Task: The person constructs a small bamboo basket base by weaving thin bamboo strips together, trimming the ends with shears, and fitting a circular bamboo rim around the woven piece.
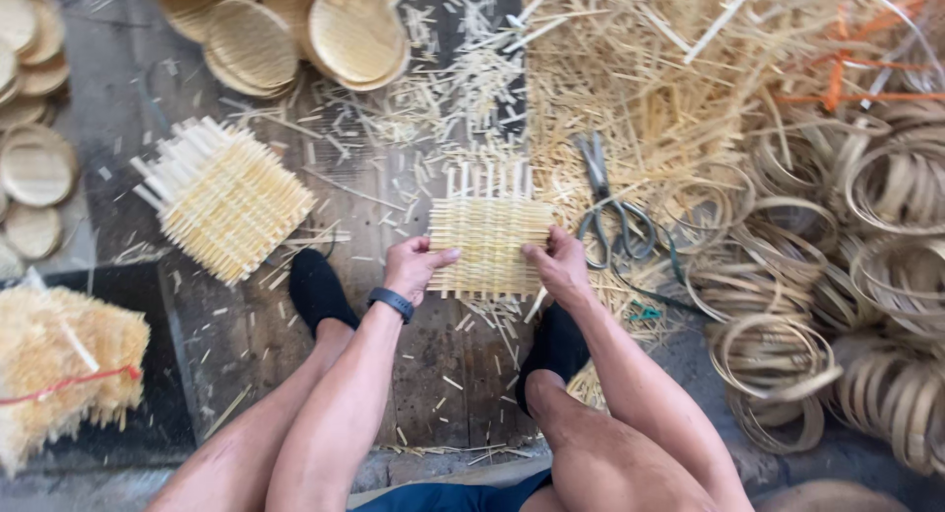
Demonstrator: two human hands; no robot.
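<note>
Between the person's knees, on the dark wooden floor (246,335), lies a small square mat of pale woven bamboo strips (489,238), loose strip ends sticking out along its far edge. The left hand (413,266), a black band at its wrist, presses on the mat's left edge with fingers (441,257) flat and released over the weave. The right hand (558,261) grips the mat's right edge, fingers curled onto it. Both feet wear black socks and sit just beside the mat's near corners.

Just right of the mat, close to the right hand, rest grey metal scissors (610,212), half sunk in a heap of loose straw-coloured bamboo slivers (640,69) that fills the far right of the floor. Further right crowds a tangle of thin bamboo hoops (866,276). Left of the mat, well apart, sits a stack of square woven bamboo mats (224,197). Round shallow woven bamboo trays (295,34) pile up at the far edge, with more at the far left edge. At the near left corner lies a bundle of short bamboo sticks tied with red string (59,369). Cut splinters litter the boards around the mat.
</note>
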